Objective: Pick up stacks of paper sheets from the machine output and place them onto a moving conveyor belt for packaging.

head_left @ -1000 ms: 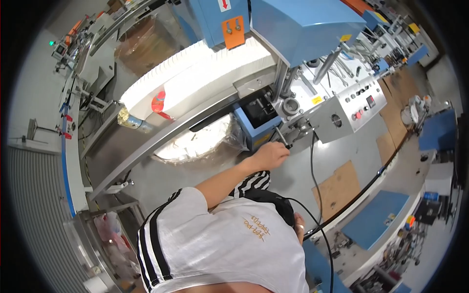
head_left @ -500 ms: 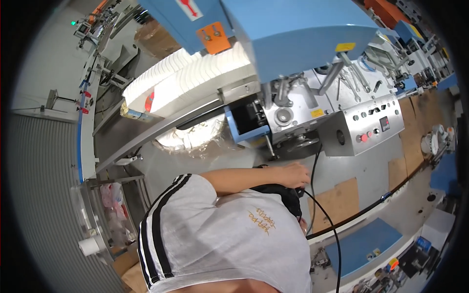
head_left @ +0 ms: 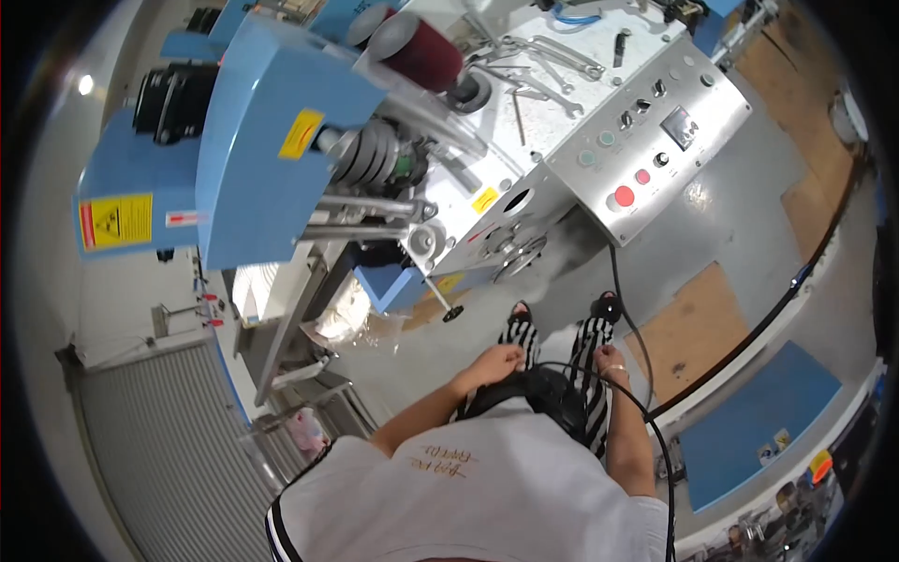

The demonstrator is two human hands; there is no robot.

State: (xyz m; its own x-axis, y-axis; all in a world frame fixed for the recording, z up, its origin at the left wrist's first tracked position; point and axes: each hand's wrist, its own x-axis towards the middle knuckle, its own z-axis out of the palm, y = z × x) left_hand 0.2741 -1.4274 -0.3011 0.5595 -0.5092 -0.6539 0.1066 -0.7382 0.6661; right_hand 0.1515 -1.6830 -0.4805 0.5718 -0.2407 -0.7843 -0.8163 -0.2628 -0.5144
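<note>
Both my hands hang low before my body, on either side of a black waist bag [head_left: 548, 395]. My left hand [head_left: 498, 361] is curled closed just above the bag's left side. Anything inside its fingers is too small to make out. A black cable [head_left: 626, 393] starts close to those fingers and arcs to the right, past my right wrist. My right hand [head_left: 611, 362], with a band at the wrist, is also curled, beside my striped trouser leg [head_left: 592, 351]. Whatever it might hold is hidden.
Ahead stands a machine with a steel control panel [head_left: 655, 145], a handwheel [head_left: 520, 258] and a blue cover [head_left: 272, 140]. Several wrenches [head_left: 552, 80] lie on its top. Brown cardboard [head_left: 698, 323] and another cable lie on the floor. A blue panel [head_left: 758, 426] is at right.
My view has swung right and closer to the control panel. My left hand has shifted left, away from the cable, and my right hand has come into full view.
</note>
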